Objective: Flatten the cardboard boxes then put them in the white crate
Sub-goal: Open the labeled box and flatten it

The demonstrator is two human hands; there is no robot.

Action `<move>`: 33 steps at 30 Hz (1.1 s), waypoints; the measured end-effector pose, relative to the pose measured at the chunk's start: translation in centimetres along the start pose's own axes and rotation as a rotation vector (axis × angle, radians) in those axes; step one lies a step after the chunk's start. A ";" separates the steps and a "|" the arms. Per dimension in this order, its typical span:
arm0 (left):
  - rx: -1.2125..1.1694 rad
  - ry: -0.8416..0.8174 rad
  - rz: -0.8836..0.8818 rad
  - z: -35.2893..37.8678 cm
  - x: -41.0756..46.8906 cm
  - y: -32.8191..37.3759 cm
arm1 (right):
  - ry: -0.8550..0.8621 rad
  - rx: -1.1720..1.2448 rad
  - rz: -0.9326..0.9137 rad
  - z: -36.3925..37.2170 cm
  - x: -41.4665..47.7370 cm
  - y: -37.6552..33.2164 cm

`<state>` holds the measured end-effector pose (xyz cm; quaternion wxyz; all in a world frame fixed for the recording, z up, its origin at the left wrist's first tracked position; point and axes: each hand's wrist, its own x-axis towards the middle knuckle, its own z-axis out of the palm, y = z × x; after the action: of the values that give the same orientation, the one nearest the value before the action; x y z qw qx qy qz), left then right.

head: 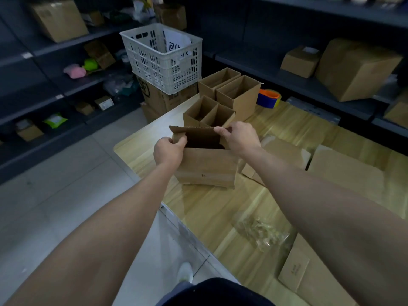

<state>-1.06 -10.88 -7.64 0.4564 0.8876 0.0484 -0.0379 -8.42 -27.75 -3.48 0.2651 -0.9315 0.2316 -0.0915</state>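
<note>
Centre frame: box, mouth upward, long axis left–right; left hand pinched its left flap, right hand its far flap. Upper centre: crate held a QR-patterned sheet.

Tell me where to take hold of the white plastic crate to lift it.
Grip the white slotted plastic crate by the handle slots under its rim, fingers hooked in from outside on two opposite walls. It stands upright, open-topped, on a brown cardboard carton; one slot faces the wooden table, so come from there.
</note>
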 end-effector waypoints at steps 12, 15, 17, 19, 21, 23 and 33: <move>0.064 -0.093 -0.117 -2.0 2.7 -0.6 | 0.004 0.150 0.161 2.1 1.4 -1.2; 0.146 -0.079 -0.095 -2.3 3.2 -0.5 | -0.011 0.152 0.155 2.4 1.6 -1.4; 0.158 -0.050 -0.073 -2.3 3.4 -0.4 | -0.004 0.153 0.160 2.3 1.7 -1.5; 0.140 -0.042 -0.071 -2.2 3.5 -0.2 | 0.013 0.156 0.157 2.1 2.1 -1.7; 0.110 -0.043 -0.070 -2.2 3.5 -0.1 | 0.020 0.166 0.157 1.8 2.4 -2.1; 0.063 -0.024 -0.049 -2.3 3.5 -0.1 | 0.012 0.189 0.165 1.6 2.7 -2.4; -0.082 0.079 0.040 -2.0 3.0 -0.8 | -0.078 0.202 0.261 2.7 2.5 -3.1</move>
<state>1.89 -8.61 -7.45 0.4908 0.8698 0.0502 0.0082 -4.26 -25.42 -3.99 0.3757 -0.8650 0.3299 -0.0430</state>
